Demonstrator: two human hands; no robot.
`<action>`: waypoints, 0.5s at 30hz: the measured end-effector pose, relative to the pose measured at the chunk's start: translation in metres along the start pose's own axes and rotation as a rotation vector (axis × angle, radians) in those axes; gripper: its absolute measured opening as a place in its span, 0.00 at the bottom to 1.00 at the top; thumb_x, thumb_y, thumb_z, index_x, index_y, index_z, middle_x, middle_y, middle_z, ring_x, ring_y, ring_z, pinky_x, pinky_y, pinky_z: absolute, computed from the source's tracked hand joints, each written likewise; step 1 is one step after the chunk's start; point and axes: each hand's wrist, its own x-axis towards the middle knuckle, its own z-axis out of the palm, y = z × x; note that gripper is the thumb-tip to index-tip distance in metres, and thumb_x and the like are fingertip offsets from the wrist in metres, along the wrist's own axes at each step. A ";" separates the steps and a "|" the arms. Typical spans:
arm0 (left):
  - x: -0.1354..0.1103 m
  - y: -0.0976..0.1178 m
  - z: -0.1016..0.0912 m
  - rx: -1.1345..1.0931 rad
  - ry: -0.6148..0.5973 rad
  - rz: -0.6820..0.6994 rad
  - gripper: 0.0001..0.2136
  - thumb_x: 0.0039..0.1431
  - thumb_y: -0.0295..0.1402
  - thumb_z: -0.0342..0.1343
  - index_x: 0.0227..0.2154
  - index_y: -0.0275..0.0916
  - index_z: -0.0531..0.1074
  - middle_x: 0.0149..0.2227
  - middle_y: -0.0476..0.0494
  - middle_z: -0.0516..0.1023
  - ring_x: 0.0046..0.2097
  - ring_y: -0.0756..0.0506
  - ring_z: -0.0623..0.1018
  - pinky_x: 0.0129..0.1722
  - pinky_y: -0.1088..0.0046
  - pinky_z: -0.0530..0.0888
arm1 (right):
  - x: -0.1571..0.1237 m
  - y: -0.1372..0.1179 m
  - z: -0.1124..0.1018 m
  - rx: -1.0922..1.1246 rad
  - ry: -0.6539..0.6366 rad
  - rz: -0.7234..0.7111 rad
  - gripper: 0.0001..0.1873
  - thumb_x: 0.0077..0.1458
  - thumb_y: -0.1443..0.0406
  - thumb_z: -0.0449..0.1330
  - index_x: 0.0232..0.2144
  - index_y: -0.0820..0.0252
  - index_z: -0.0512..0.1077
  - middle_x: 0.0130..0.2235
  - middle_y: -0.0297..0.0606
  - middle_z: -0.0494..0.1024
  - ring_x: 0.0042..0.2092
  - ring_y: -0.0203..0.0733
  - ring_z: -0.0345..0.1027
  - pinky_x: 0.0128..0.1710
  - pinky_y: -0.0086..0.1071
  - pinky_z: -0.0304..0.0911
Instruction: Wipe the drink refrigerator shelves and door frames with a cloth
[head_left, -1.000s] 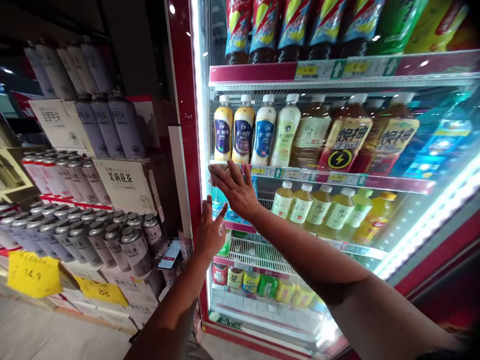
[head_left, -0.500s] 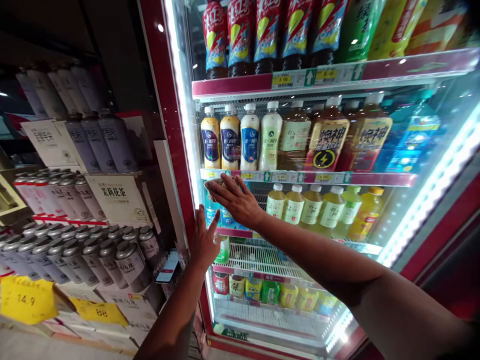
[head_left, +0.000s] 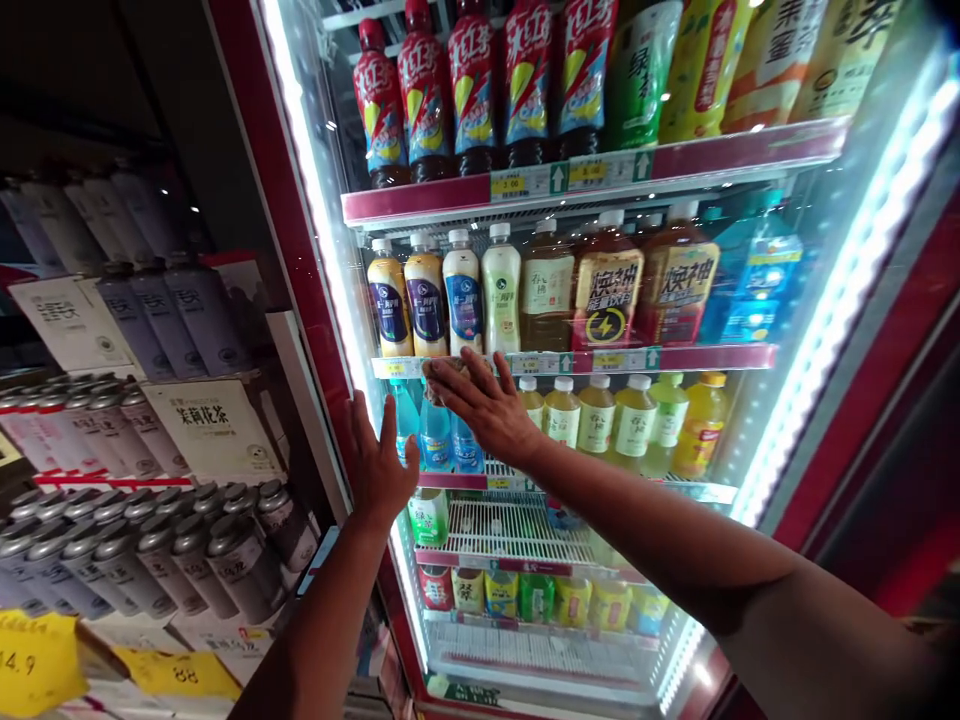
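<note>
My right hand (head_left: 487,405) lies against the glass door (head_left: 757,330) of a lit drinks fridge, fingers stretched to the left and pressing a small grey-brown cloth wad (head_left: 442,370) onto the glass at the second shelf's edge. Lower left, my left hand (head_left: 382,462) rests flat on the same glass, fingers spread and pointing up, close to the red door frame (head_left: 289,240). Behind the glass near my hands stand blue bottles (head_left: 435,435), yellow-green tea bottles (head_left: 615,420) and milk-drink bottles (head_left: 427,295).
Red-labelled bottles (head_left: 450,90) fill the top shelf. Left of the fridge, an open display holds rows of silver cans (head_left: 150,545), tall pale cans (head_left: 172,310), white cartons (head_left: 202,425) and yellow price tags (head_left: 34,660). A bright light strip (head_left: 825,300) runs down the door's right side.
My view has swung left and up, so the fridge sits more central. Both hands stay on the glass; the right hand with the cloth has slid slightly right and down, and the left hand's fingers have spread.
</note>
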 end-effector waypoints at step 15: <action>0.016 -0.008 0.020 -0.077 -0.024 -0.112 0.38 0.69 0.47 0.50 0.75 0.38 0.42 0.76 0.33 0.25 0.76 0.29 0.31 0.73 0.41 0.42 | -0.044 0.013 -0.011 -0.090 0.073 -0.001 0.36 0.61 0.72 0.58 0.69 0.50 0.61 0.73 0.25 0.59 0.77 0.49 0.18 0.76 0.53 0.15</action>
